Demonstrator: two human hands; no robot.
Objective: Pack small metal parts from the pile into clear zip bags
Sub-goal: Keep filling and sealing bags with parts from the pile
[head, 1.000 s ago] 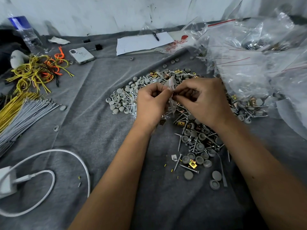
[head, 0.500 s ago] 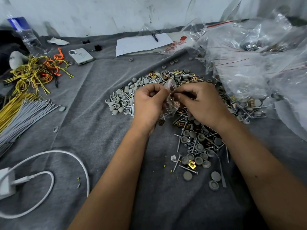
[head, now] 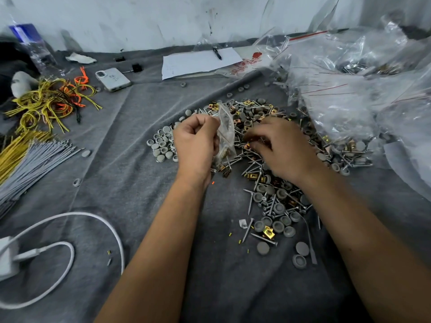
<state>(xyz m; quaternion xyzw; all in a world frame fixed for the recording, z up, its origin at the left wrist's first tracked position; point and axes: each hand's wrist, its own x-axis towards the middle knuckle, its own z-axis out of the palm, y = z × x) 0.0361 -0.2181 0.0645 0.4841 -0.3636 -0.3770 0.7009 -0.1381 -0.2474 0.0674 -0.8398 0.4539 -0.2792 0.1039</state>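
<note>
While the left hand (head: 196, 141) pinches a clear zip bag (head: 225, 134) upright, partly filled, the right hand (head: 281, 145) reaches with curled fingers into the pile (head: 268, 183); whether it grips anything, I cannot tell. Next, I think, parts go into the bag's mouth.

Wall: pale whitish wall (head: 144, 17) along the far edge, scuffed with dark marks and streaks.
Surface: grey cloth (head: 130, 187) spread wide, creased in long folds, reaching up to the wall's foot.
Light: even and cool, soft shadows only.
Far left: a dark area at the cloth's edge, too dim to tell.
</note>
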